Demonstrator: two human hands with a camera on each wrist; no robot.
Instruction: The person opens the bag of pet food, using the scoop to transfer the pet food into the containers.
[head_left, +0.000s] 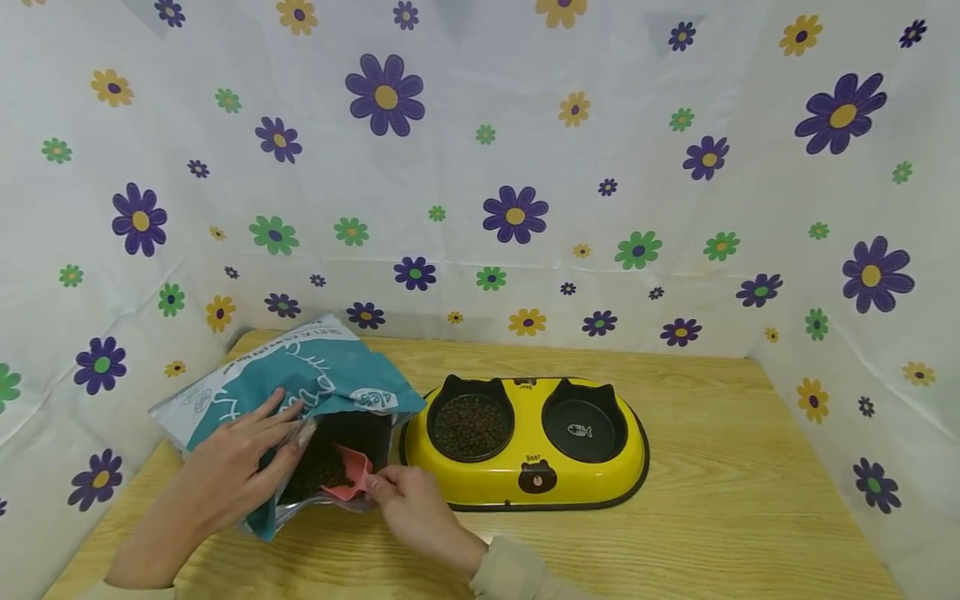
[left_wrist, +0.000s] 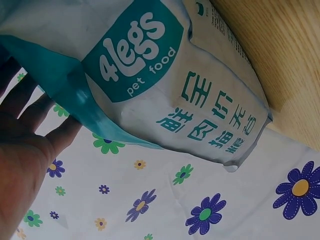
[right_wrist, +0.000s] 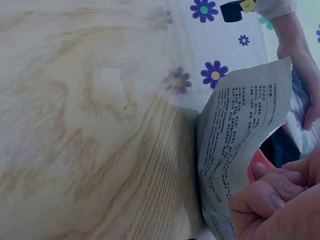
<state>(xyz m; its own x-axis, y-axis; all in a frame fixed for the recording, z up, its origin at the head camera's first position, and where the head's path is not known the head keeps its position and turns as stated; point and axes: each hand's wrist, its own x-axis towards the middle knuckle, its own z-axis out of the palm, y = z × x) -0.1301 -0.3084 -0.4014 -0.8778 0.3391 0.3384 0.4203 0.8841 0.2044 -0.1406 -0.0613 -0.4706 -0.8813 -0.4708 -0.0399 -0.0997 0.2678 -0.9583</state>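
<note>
A teal and white pet food bag lies on its side at the table's left, its mouth facing me. Brown kibble shows inside. My left hand grips the rim of the mouth, thumb at the inner side and fingers outside; in the left wrist view its fingers lie against the teal edge. My right hand pinches the handle of a pink scoop, whose bowl is inside the mouth among the kibble. In the right wrist view the curled right hand partly hides the scoop.
Just right of the bag stands a yellow double pet bowl. Its left black bowl holds kibble; the right black bowl shows a fish-bone print on its bottom. Flower-patterned cloth walls the wooden table at the back and sides.
</note>
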